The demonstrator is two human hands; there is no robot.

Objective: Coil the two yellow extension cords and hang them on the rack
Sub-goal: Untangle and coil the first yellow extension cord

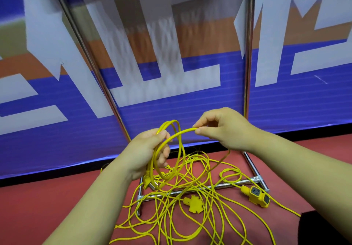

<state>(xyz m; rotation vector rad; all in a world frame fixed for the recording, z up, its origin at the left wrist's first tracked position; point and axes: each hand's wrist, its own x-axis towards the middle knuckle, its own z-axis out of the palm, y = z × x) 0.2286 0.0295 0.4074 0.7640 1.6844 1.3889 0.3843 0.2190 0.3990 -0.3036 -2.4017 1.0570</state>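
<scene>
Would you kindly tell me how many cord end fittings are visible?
3: a socket block lying at right, a flat connector left of it, and a plug hanging below the left hand. A fourth may be hidden.

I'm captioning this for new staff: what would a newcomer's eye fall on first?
A bright tangle of yellow extension cord sprawls on the red floor, across the base bar of the chrome tube rack. Above it, the left hand grips a small coil of that cord while the right hand pinches the next strand.
</scene>
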